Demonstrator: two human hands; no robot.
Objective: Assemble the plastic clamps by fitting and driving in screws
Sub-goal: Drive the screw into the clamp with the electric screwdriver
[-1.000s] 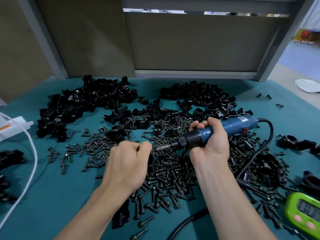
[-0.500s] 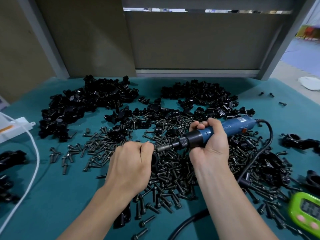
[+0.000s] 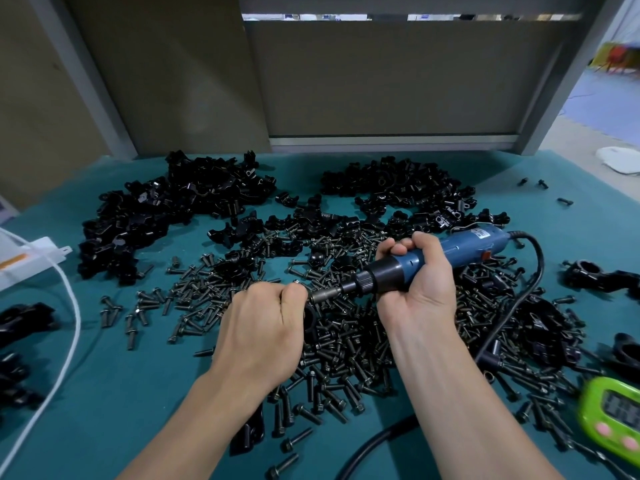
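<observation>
Clamp in hand: you hold one black plastic clamp (image 3: 309,320) just above the middle of the screw heap. Only a curved, glossy edge shows past your knuckles.
Left hand: your left hand (image 3: 263,327) is clenched round that clamp, thumb on top, next to the driver's tip.
Right hand: your right hand (image 3: 415,289) is wrapped tight round the blue electric screwdriver (image 3: 460,249), which lies nearly level and points left.
Driver tip: the steel bit holder (image 3: 325,295) reaches your left thumb. The screw itself is hidden, so you cannot tell how deep it sits.
Step, by my reading: you are driving a screw into this clamp.
Done: a few joined black ring-shaped clamps (image 3: 595,273) lie at the right edge, and more dark ones (image 3: 24,317) at the left edge.
Left: most of it, by the look of it. Two heaps of loose black clamp halves (image 3: 166,216) (image 3: 398,183) wait at the back.
Screws: dark metal flanged screws (image 3: 346,348), short and dull, spread thick under both wrists.
Surface: a teal felt-like mat (image 3: 104,393), matte and soft-looking.
Around: the driver's black rubber cord (image 3: 530,271) loops right, a white cable (image 3: 71,306) curves at left, and a lime-green plastic timer (image 3: 609,417) sits at the right.
</observation>
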